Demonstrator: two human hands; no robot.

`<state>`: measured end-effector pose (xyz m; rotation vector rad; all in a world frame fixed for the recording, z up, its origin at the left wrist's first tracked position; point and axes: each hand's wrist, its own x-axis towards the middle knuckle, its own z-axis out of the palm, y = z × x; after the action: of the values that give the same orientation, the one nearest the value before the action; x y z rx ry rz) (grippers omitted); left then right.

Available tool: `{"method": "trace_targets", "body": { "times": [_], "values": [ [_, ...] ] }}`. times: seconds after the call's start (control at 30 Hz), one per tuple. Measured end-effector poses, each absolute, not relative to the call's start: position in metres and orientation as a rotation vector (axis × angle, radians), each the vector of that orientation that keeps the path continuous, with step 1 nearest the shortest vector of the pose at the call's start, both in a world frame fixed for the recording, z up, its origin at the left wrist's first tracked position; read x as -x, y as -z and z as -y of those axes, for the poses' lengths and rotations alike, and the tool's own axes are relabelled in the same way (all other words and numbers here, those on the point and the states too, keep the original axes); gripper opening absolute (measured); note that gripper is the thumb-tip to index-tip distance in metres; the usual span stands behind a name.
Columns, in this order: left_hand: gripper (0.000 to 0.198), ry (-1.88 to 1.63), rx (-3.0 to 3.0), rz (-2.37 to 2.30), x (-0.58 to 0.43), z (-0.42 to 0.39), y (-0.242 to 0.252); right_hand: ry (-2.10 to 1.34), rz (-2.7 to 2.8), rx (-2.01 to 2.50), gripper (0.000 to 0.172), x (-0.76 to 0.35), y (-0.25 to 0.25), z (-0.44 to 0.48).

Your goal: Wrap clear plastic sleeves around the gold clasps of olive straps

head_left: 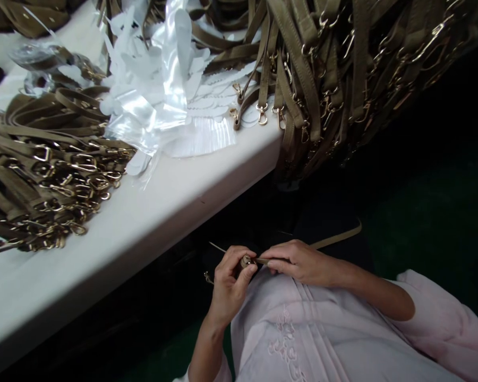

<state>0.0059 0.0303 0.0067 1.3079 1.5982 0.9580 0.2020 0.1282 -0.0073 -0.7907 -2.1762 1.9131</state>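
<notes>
A narrow olive-brown strap (338,237) runs between my two hands, low in front of my body and off the table. My left hand (231,276) is closed around the strap's end, pinching a small looped part with a metal fitting (247,261) between thumb and fingers. From the right, my right hand (292,260) grips the strap close to that fitting, thumb below and fingers on top. The strap's tail trails out past my right wrist. A small metal clasp (207,277) hangs just left of my left hand. My fingers partly hide the fitting.
On the white table (191,185), a pile of olive straps with gold buckles (63,175) lies at left. White plastic strips and clear film (163,90) are heaped mid-table. Many straps with gold snap hooks (322,69) hang over the edge at right.
</notes>
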Motion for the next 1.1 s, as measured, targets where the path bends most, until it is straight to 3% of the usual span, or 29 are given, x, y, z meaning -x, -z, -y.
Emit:
{"method": "trace_targets", "body": {
  "times": [0.2,0.4,0.63,0.8,1.1],
  "values": [
    [0.016,-1.250,-1.031,-1.895,-0.007,-0.027,-0.010,-1.875,2.028,1.038,0.022,-0.186,0.012,-0.125],
    [0.035,-1.578,-0.500,-1.619,0.009,-0.026,-0.012,-2.208,1.616,1.039,0.026,-0.197,0.015,-0.129],
    [0.043,-1.703,-0.313,-1.400,0.004,-0.038,-0.015,-2.470,1.080,0.910,0.038,-0.195,0.009,-0.134],
    [0.041,-1.810,-0.212,-1.313,0.008,-0.044,-0.018,-2.523,0.769,0.895,0.034,-0.205,0.017,-0.141],
    [0.043,-1.725,-0.181,-1.312,-0.002,-0.048,-0.018,-2.576,0.671,0.879,0.036,-0.205,0.022,-0.142]
  ]
}}
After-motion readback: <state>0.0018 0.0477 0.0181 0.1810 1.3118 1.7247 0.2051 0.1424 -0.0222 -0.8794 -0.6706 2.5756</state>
